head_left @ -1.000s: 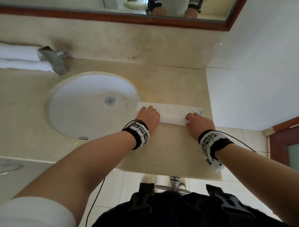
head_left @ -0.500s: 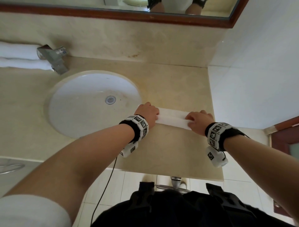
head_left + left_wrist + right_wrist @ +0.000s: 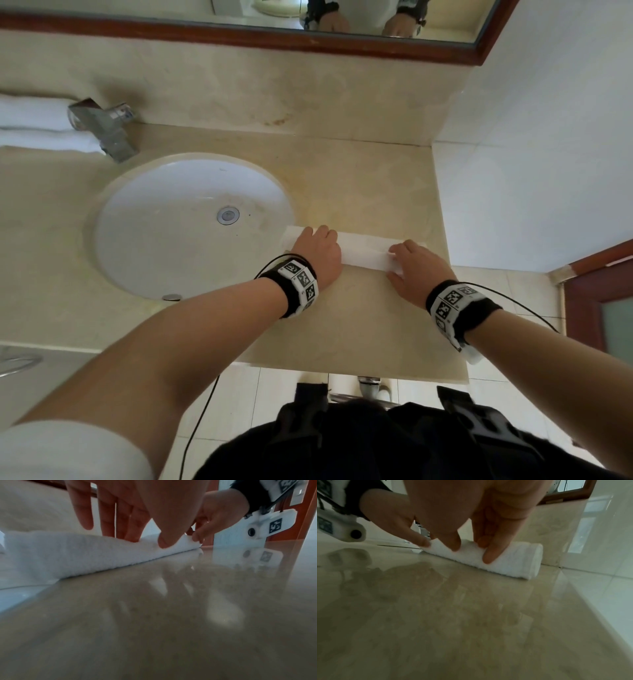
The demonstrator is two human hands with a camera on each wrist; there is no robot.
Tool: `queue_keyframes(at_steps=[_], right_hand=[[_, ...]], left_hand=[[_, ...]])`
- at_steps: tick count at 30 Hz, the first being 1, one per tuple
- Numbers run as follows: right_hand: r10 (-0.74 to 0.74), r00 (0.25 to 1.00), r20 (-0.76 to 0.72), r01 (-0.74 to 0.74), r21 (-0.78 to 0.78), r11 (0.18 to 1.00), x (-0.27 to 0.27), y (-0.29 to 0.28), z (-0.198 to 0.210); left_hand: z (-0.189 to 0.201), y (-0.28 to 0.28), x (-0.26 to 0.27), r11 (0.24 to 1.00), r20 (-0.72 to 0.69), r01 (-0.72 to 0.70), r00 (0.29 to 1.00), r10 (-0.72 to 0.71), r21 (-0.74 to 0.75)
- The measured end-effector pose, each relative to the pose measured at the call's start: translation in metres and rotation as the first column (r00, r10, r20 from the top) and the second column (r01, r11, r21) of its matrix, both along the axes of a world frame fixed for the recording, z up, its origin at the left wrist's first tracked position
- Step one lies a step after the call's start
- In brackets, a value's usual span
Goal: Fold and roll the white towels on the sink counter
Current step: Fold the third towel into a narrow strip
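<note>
Towel: white terry, nubbly weave, rolled into a low cylinder; lies flat on table just right of sink, its left end reaching the basin rim. Spiral layers visible at right end in right wrist view.

Left hand: grip open, fingers straight, tips and thumb pressing down on the roll's left part.

Right hand: grip also open, fingers nearly straight, tips resting on the roll's right part; no pinch seen.

Table: beige polished stone, glossy, mirrors both hands. Sink: white oval bowl set under the stone, metal drain at centre. Chrome angular tap at back left. Two more rolled towels behind tap against the backsplash. Wood-framed mirror above. White wall at right; pale tiled floor below.
</note>
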State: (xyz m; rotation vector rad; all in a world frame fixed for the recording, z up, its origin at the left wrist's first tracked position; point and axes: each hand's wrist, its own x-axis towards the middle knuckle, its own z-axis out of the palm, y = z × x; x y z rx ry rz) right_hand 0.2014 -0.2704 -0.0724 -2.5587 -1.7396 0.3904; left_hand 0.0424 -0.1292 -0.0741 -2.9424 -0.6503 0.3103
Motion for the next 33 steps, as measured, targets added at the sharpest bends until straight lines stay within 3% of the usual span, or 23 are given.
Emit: queue_keyframes(at_steps=[5, 14, 21, 26, 33], right_hand=[[-0.091, 0.994, 0.066, 0.09, 0.02, 0.996, 0.001, 0.011, 0.004], [-0.129, 0.982, 0.141, 0.133, -0.021, 0.991, 0.017, 0.029, -0.001], [-0.211, 0.976, -0.048, 0.215, 0.101, 0.971, 0.015, 0.033, 0.0], [-0.091, 0.996, 0.024, 0.088, 0.112, 0.99, 0.025, 0.032, 0.003], [0.183, 0.968, 0.169, -0.176, -0.058, 0.983, 0.034, 0.029, -0.005]], left_hand=[[-0.004, 0.013, -0.001, 0.998, 0.049, -0.039, 0.998, 0.041, -0.046], [-0.004, 0.03, 0.004, 0.992, 0.169, -0.08, 0.981, 0.096, -0.099], [-0.001, 0.032, 0.015, 0.998, 0.103, -0.058, 0.993, 0.06, -0.016], [0.001, 0.029, 0.02, 1.0, 0.008, -0.004, 1.0, 0.004, -0.027], [-0.003, 0.029, 0.028, 0.999, -0.139, -0.036, 0.99, 0.032, -0.031]])
